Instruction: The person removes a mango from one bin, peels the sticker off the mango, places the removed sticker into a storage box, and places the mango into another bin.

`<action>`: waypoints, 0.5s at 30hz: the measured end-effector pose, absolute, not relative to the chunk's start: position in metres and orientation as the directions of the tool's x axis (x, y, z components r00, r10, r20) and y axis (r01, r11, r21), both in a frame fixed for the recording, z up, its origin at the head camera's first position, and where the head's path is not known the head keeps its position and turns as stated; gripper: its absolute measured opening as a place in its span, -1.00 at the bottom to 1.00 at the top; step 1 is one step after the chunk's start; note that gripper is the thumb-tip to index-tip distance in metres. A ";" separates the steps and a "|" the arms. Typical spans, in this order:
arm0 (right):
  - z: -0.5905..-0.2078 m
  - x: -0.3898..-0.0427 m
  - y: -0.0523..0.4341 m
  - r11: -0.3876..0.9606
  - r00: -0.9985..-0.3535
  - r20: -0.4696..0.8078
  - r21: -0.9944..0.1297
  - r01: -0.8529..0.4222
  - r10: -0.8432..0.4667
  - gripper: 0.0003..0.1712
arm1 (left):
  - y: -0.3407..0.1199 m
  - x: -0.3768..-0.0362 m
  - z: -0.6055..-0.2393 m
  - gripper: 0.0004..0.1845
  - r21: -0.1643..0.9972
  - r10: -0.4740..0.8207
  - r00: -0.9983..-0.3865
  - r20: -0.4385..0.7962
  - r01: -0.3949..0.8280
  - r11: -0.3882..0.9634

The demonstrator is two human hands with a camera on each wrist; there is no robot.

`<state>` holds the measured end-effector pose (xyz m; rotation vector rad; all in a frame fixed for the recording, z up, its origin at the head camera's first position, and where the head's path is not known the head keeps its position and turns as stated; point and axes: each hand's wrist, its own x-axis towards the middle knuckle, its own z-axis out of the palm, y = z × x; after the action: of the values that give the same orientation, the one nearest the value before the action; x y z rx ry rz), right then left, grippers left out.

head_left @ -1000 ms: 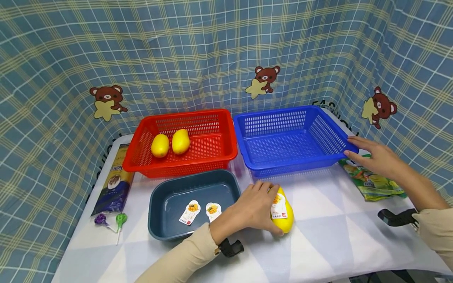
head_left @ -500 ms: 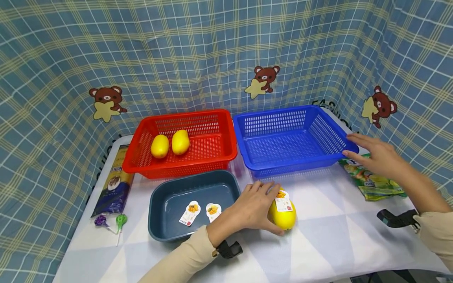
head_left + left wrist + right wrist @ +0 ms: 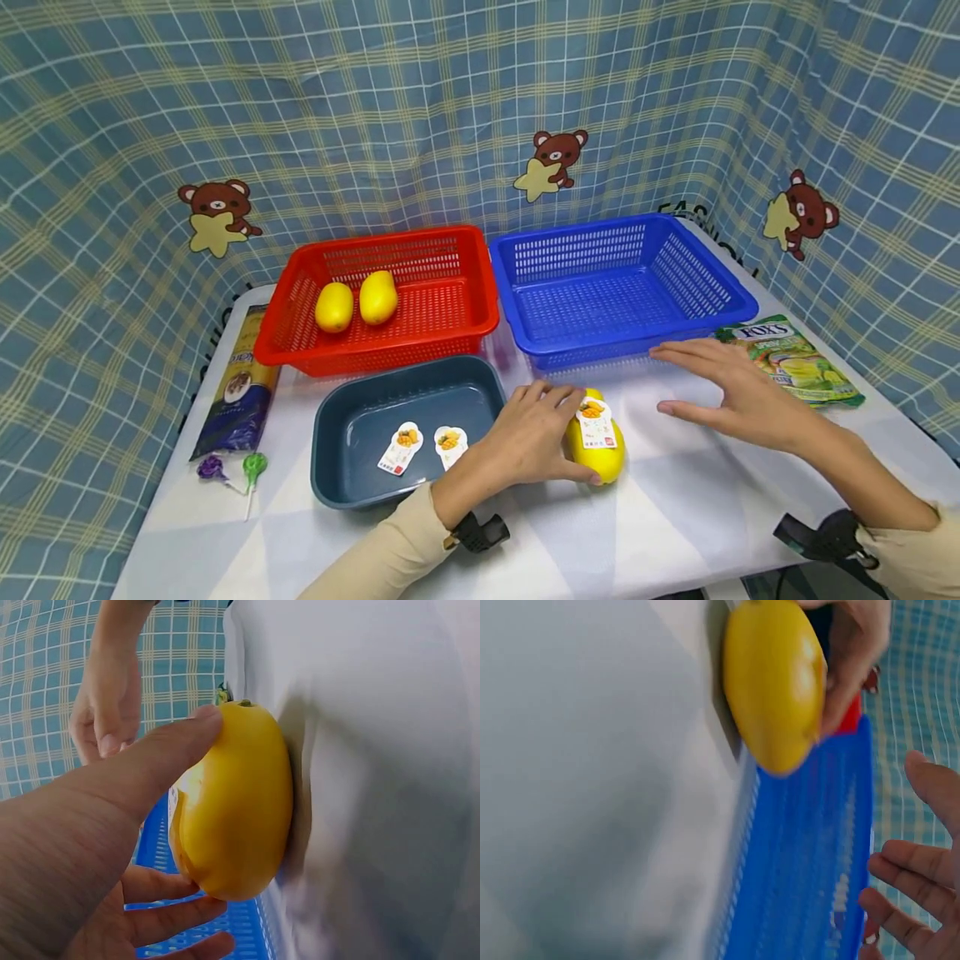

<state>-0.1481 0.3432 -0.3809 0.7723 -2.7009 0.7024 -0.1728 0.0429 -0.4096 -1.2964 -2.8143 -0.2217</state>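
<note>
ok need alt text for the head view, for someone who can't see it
A person's left hand grips a yellow mango with a sticker on a white table, while the right hand hovers open beside it. Behind stand a red basket holding two mangoes, an empty blue basket, and a dark tray with two stickers.

Bright even light; both wrist views blurred, edges warped

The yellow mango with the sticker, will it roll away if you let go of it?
Probably a little: the mango is rounded and smooth, lying on its side on the flat table. The left hand cups it, which likely steadies it. Its glossy skin looks slippery, and it seems firm, not squashy.
</note>
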 end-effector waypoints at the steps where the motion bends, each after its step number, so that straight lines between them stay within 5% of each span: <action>1: -0.384 -0.146 0.339 0.742 -0.840 0.330 -0.401 -0.538 -0.431 -0.25 | 0.043 -0.173 -0.410 0.14 0.111 0.752 -0.652 0.095 0.758 0.643; 15: -0.431 -0.140 0.302 0.710 -0.853 0.160 -0.491 -0.505 -0.496 0.08 | 0.043 -0.172 -0.413 0.15 0.099 0.749 -0.647 0.141 0.762 0.640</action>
<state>-0.1403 0.3022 -0.4310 0.8458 -2.8899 0.8366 -0.1721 0.0430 -0.4130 -1.2773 -2.7653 -0.2293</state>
